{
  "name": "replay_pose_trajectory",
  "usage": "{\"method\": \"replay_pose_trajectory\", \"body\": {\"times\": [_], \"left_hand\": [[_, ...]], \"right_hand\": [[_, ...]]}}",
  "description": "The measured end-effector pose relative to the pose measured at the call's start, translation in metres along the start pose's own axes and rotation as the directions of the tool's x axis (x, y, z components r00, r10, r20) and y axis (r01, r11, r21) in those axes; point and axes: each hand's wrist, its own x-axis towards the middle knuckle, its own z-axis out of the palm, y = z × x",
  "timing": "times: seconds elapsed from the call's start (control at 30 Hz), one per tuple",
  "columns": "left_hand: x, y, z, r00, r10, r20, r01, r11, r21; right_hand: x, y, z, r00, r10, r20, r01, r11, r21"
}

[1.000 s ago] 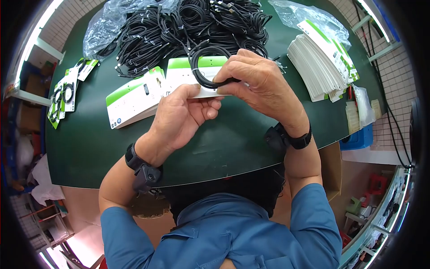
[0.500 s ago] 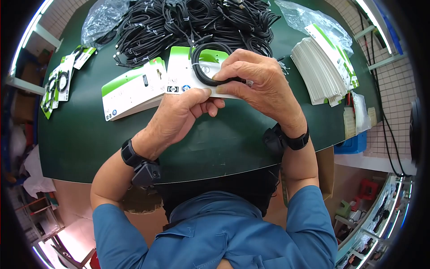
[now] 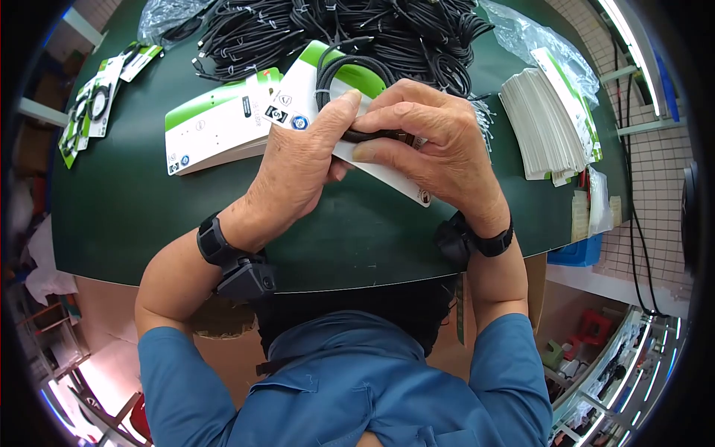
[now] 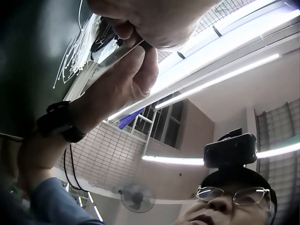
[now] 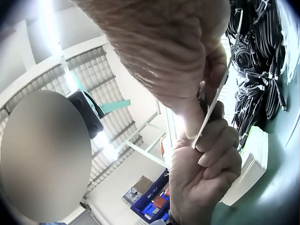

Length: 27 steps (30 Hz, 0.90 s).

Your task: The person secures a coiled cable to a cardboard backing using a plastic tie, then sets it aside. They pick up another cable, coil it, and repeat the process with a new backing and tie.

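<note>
Coiled cable is above our green table. Left hand is curled closed on the tilted card; right hand pinches the cable's lower side. We judge cable-to-card placement done; fastening we can't confirm, fingers hide part of it.

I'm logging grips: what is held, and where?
The left hand holds a card by its near edge; the right hand pinches a cable coil at its near side.
</note>
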Motion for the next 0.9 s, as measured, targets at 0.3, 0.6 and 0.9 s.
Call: {"method": "replay_pose_trajectory", "body": {"times": [0.3,0.6,0.9], "left_hand": [[0.007,0.004,-0.002,1.0,0.017,-0.004,-0.017,0.997,0.081],[0.012,-0.002,-0.007,1.0,0.018,-0.01,-0.017,0.996,0.091],[0.011,0.001,-0.006,0.999,0.03,-0.034,-0.023,0.982,0.189]], "right_hand": [[-0.001,-0.001,-0.005,0.997,0.069,0.047,-0.07,0.997,0.036],[-0.001,-0.001,0.002,0.993,0.116,0.033,-0.117,0.992,0.042],[-0.001,-0.001,0.007,0.995,0.096,-0.006,-0.095,0.995,0.041]]}}
